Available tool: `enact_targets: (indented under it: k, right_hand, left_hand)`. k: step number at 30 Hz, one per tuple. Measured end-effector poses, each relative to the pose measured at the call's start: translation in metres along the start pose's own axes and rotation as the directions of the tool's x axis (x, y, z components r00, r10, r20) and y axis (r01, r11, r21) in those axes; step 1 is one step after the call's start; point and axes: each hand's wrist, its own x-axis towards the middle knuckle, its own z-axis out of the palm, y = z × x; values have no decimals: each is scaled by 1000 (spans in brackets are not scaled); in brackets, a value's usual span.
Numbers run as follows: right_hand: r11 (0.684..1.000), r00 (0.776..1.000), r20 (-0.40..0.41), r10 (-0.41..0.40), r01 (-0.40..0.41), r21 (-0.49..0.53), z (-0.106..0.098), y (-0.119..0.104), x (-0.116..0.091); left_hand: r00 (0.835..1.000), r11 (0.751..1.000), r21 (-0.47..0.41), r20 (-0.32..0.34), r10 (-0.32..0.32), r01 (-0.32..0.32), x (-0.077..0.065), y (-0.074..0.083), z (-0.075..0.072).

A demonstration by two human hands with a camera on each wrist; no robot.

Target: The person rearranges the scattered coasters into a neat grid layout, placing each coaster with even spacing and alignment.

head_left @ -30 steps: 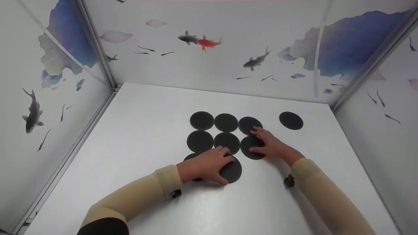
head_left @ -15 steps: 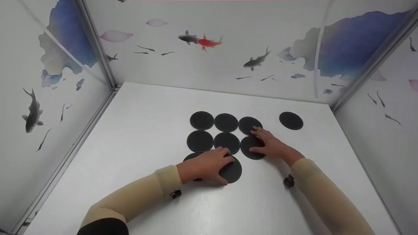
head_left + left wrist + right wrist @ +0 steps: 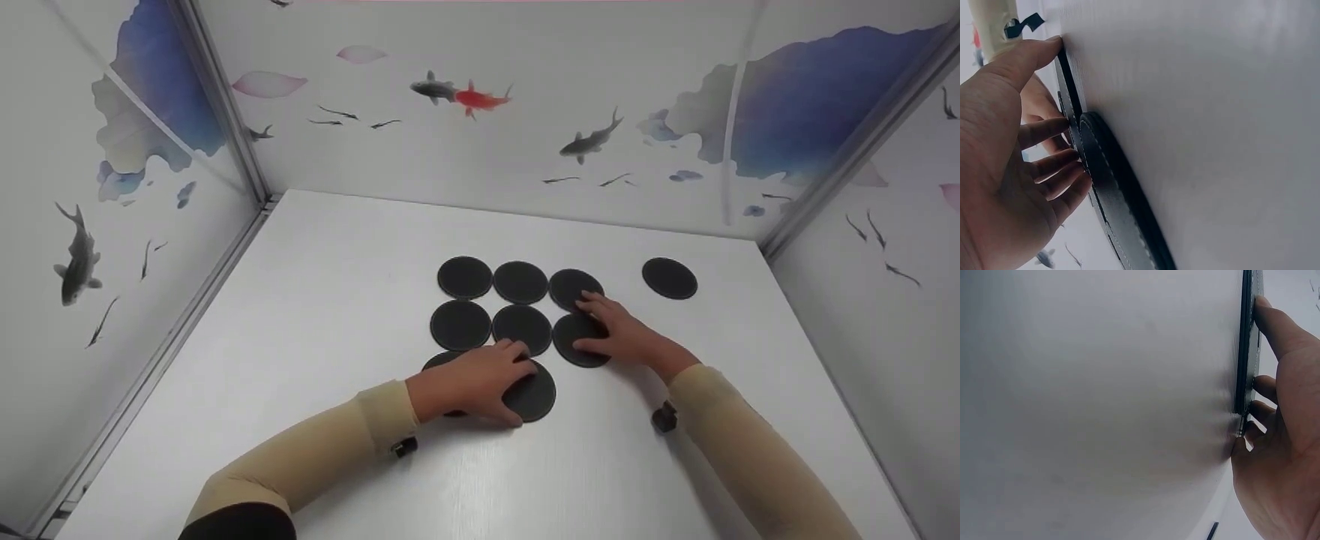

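Black round coasters with stitched rims lie flat in touching rows in the head view. My left hand (image 3: 476,382) rests over the front row, its thumb at the near rim of the right-hand front coaster (image 3: 536,394) and its fingertips on that coaster's far part. Under my left wrist another front coaster (image 3: 442,361) is partly covered. My right hand (image 3: 626,334) touches the right end of the middle row, thumb on that coaster (image 3: 577,356) and fingertips reaching the back-row coaster (image 3: 570,283). In both wrist views the fingers lie against the coasters' upper faces.
One separate coaster (image 3: 670,278) lies at the back right. The remaining coasters, such as the back-left one (image 3: 464,277), sit to the left of my right hand. A white tabletop (image 3: 330,277) is bounded by panels printed with fish.
Both hands stay where they were on the coasters, and no coaster visibly moves. The head view shifts only very slightly.
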Motion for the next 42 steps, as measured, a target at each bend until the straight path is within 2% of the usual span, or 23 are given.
enact_targets:
  k: [5, 11, 23, 30, 35, 42]
  right_hand:
    - [1000, 1000, -2, -2, 2, 3, 0, 0, -1]
    - [1000, 1000, 6, 7, -7, 6, 0, 0, -1]
    - [1000, 1000, -5, -4, 4, 10, 0, 3, -3]
    - [1000, 1000, -6, -16, 16, 5, -1, 2, -3]
    - [1000, 1000, -7, -21, 22, 5, -2, 0, -3]
    - [1000, 1000, 15, -1, 1, 3, -3, -2, -2]
  left_hand:
    - [1000, 1000, -11, 1, 3, -3, 0, -1, 1]
    - [1000, 996, -82, 7, -16, 17, 0, -7, -3]
    - [1000, 971, -239, -26, -13, 6, -13, -37, -15]
    - [996, 961, -266, -25, -89, 79, -28, -59, -20]
    - [992, 964, -243, -29, -121, 110, -40, -71, -26]
    - [979, 946, -253, 63, -194, 204, -58, -83, -26]
